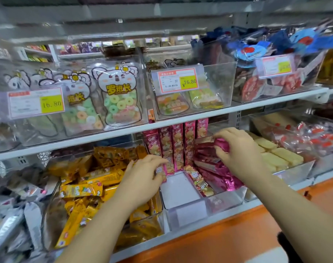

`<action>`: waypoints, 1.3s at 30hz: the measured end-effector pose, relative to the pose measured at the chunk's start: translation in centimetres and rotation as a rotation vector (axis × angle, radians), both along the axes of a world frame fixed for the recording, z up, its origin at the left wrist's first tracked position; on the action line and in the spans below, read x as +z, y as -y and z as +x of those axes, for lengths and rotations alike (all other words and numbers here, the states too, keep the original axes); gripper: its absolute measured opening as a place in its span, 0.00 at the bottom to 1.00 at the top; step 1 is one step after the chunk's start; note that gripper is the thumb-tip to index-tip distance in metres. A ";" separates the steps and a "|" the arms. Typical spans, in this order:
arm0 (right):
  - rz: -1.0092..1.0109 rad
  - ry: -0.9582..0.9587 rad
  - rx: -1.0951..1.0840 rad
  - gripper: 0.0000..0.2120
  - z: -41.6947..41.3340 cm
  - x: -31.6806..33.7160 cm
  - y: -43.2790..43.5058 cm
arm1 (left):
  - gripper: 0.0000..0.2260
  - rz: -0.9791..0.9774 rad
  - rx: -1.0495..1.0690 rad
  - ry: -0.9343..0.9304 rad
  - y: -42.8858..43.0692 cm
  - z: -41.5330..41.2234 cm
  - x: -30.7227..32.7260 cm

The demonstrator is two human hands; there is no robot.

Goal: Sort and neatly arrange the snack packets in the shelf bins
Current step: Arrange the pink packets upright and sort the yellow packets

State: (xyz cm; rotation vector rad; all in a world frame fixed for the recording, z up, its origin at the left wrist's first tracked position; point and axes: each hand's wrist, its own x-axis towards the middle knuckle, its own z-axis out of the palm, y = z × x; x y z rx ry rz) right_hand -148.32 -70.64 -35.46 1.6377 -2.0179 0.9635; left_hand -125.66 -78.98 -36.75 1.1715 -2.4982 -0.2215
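Hands at work in a low shelf bin, head-cam view. My L hand [143,173] pinches the front packet [160,172] of an upright row [174,147] of pink packets, fingers curled on it. My R hand [239,149] is closed round a crumpled pink packet [221,144], held over a loose pink heap [216,168] that lies flat just below it.

Between the two hands is the clear bin [179,188], its bare white floor the one open patch. A flat packet [198,180] lies along that patch's R side, toward my R wrist. The bin's clear front wall stands nearer me than both hands, between my forearms.

Just above my R hand runs the white shelf edge [124,130], close over the tops of the upright row, so little headroom there. Left of and under my L forearm are yellow packets [90,186], jumbled in the next bin. Right of my R hand are pale yellow bars [279,156], laid side by side. An orange shelf front [237,234] passes below both forearms.
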 end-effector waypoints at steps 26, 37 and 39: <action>0.279 0.692 0.390 0.27 3.1 -3.0 4.2 | 0.19 0.309 -0.169 -0.500 2.6 -4.2 -1.0; 0.188 0.484 0.238 0.21 4.0 -5.5 9.7 | 0.20 -0.006 0.017 -0.280 5.5 -2.7 -1.3; 0.164 0.454 0.219 0.20 3.9 -5.6 11.4 | 0.18 -0.035 0.062 -0.188 6.1 -2.5 -1.8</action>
